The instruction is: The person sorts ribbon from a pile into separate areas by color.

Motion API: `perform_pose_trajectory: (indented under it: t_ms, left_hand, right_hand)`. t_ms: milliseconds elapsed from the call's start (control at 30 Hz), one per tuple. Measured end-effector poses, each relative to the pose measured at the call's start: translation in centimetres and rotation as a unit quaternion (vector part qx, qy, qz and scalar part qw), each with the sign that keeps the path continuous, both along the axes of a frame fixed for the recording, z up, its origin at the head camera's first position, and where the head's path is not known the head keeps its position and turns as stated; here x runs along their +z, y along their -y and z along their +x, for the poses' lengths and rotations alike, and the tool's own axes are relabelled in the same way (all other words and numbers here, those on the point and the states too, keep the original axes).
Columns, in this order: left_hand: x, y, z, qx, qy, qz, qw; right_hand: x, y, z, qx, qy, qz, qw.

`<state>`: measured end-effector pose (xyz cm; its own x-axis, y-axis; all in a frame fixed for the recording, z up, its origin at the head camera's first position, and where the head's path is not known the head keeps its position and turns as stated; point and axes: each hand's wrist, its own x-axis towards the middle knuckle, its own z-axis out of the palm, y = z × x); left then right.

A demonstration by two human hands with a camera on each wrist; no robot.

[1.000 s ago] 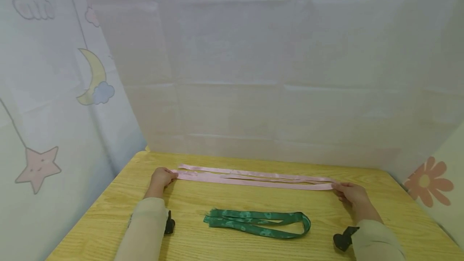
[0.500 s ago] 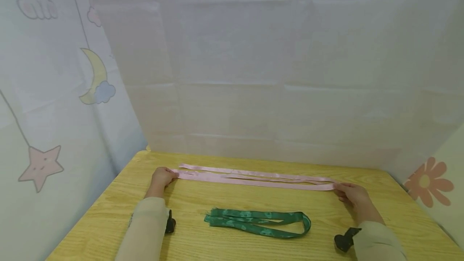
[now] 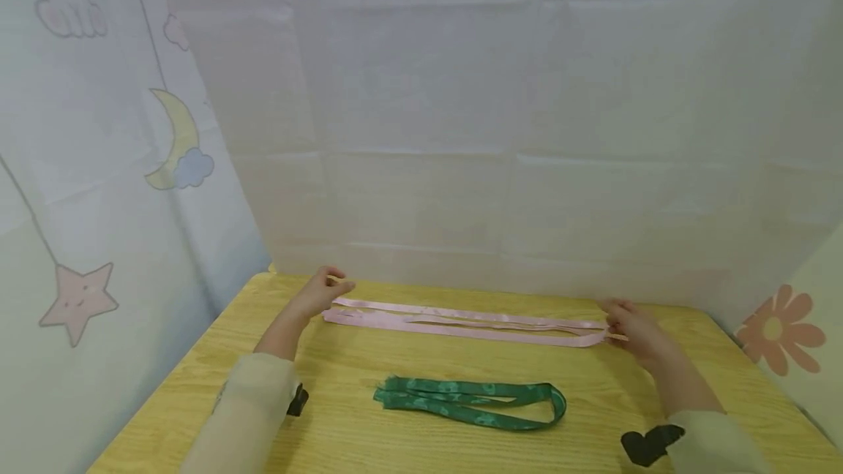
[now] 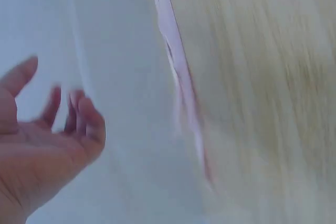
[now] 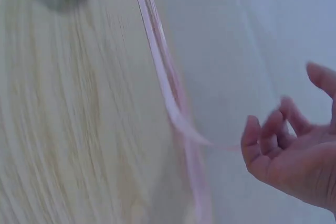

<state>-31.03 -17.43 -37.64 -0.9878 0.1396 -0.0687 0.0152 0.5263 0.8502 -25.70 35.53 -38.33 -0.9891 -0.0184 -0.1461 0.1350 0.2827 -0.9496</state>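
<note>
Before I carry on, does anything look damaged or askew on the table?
The green ribbon looks frayed at its left end, with ragged edges and fine threads. The pink ribbon is uneven: gaps show between its strands, and one curves out toward the right hand.

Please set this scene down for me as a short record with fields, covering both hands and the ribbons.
surface: yellowish wood-grain table
far side: long pale pink fabric ribbon, in several roughly parallel strands running left to right
near side: green patterned fabric ribbon, loop toward the right, frayed ends toward the left
left hand: fingers apart, holding nothing, near the pink ribbon's left end
right hand: fingers loosely bent, at the pink ribbon's right end; contact unclear
backdrop: pale creased sheet
</note>
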Motion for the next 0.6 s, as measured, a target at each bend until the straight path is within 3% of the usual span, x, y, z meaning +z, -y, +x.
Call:
perform_pose_trajectory:
  t_ms: [100,167,233,300,367,600]
  left_hand:
    - [0.1,-3.3,1.4,-0.134,-0.01,-0.046,0.9898]
    - [-0.6,-5.1,2.4,-0.203,-0.02,-0.102,0.9738]
    - [-1.6,-6.6,3.3,-0.248,-0.024,-0.151,0.9568]
    - [-2.4,-7.7,4.1,-0.266,-0.021,-0.186,0.9456]
    - [-3.1,-8.4,4.6,-0.272,-0.017,-0.208,0.9394]
    - [-3.6,-9.0,5.5,-0.276,-0.018,-0.212,0.9374]
  right_hand:
    - [0.9,3.0,0.4,0.09,-0.019,0.071,0.9932]
    - [1.2,4.6,0.8,0.136,-0.019,0.09,0.9865]
    - [1.4,6.0,1.1,0.172,-0.015,0.096,0.9803]
    - [1.6,6.9,1.4,0.196,-0.011,0.103,0.9751]
    - [1.8,7.5,1.7,0.202,-0.006,0.11,0.9732]
    - [1.2,5.5,1.4,0.126,-0.025,0.167,0.9775]
